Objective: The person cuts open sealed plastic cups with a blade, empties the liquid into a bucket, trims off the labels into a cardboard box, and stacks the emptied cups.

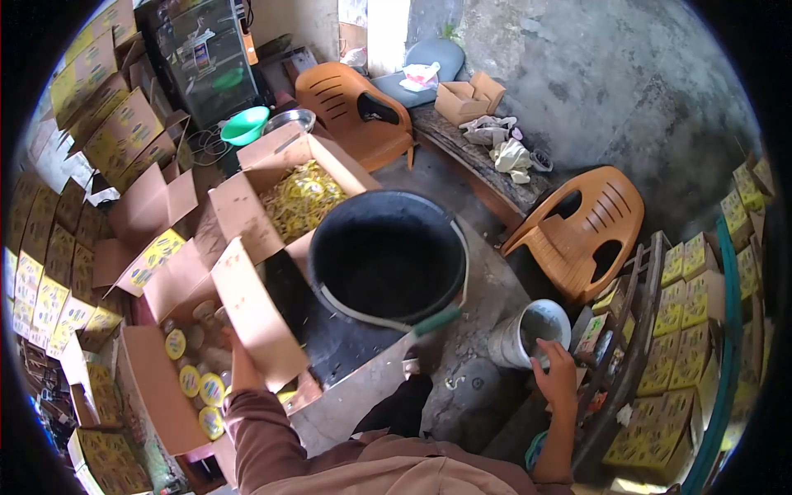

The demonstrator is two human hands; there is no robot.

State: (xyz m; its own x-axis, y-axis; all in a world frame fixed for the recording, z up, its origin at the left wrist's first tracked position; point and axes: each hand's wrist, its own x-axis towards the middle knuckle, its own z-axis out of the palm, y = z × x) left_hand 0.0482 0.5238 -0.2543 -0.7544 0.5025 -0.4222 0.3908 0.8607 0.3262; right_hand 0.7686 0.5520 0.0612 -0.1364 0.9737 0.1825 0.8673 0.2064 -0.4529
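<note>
Jars (189, 381) lie in the lower-left carton (153, 388); the left hand (238, 360) reaches in, its grip hidden, can't tell; the right hand (556, 378) hangs loosely open by the pail (505, 342); a snagging sleeve (260, 425) could topple jars.

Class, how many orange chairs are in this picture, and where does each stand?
2. One orange chair stands at the back, beside the metal basin; the other chair stands right of the long bench. No others show.
</note>
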